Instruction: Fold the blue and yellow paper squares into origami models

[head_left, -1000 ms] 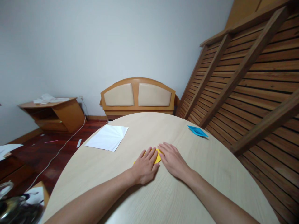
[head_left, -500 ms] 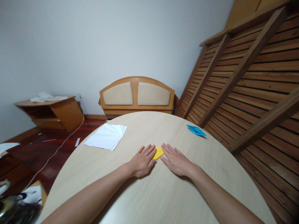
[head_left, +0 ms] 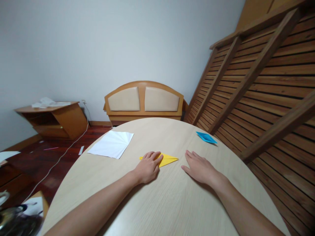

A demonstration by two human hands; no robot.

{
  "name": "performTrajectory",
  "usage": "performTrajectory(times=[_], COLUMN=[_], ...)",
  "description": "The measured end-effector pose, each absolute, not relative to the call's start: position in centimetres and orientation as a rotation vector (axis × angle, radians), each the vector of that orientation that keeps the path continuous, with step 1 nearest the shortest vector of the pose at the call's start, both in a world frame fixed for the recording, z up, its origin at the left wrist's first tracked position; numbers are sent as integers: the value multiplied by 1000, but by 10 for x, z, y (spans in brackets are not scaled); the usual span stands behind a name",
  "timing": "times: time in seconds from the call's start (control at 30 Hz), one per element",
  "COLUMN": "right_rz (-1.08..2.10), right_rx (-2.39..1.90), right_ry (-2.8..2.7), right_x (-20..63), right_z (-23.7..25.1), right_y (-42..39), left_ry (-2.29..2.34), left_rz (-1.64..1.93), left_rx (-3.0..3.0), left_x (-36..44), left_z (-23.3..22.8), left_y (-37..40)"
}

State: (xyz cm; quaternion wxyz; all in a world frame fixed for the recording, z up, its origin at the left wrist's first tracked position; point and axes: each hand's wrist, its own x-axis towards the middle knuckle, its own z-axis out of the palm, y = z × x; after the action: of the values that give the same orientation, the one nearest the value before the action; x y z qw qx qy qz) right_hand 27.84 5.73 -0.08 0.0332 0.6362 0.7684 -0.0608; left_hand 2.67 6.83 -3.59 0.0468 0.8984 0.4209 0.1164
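Yellow folded paper (head_left: 167, 159) — seemingly pinned flat under left hand (head_left: 147, 167).

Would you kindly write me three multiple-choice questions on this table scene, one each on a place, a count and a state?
1. Where does the blue folded paper lie on the table?
A. far right
B. under the white sheet
C. near edge

2. How many paper items lie on the table?
A. one
B. three
C. five

3. What is the left hand doing?
A. lifting the yellow paper
B. lying flat on the yellow paper
C. gripping a pen

Answers: 1 A, it sits beyond the right hand. 2 B, the white sheet, the yellow and the blue. 3 B, its fingers cover the paper's left part while the right hand lies flat on bare wood.
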Motion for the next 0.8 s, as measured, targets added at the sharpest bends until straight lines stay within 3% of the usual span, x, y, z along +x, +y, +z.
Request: performTrajectory(times=[0.1, 0.23, 0.43, 0.63, 0.8], right_rz=[-136, -297, -484, -394, -187], right_rx=[1866, 1507, 1383, 1431, 1543], right_ry=[2608, 2963, 2998, 3020, 3042], right_x=[273, 262, 255, 252, 245], right_z=[-3, -13, -28, -27, -29], right_y=[58, 60, 63, 63, 65], left_ry=[1246, 1141, 1120, 1447, 1251], left_rz=[383, 377, 324, 528, 738], left_rx=[2729, 2687, 2619, 2566, 2607], left_x=[25, 20, 8, 9, 17], left_z=[-38, -40, -45, -49, -43], left_y=[71, 78, 92, 95, 89])
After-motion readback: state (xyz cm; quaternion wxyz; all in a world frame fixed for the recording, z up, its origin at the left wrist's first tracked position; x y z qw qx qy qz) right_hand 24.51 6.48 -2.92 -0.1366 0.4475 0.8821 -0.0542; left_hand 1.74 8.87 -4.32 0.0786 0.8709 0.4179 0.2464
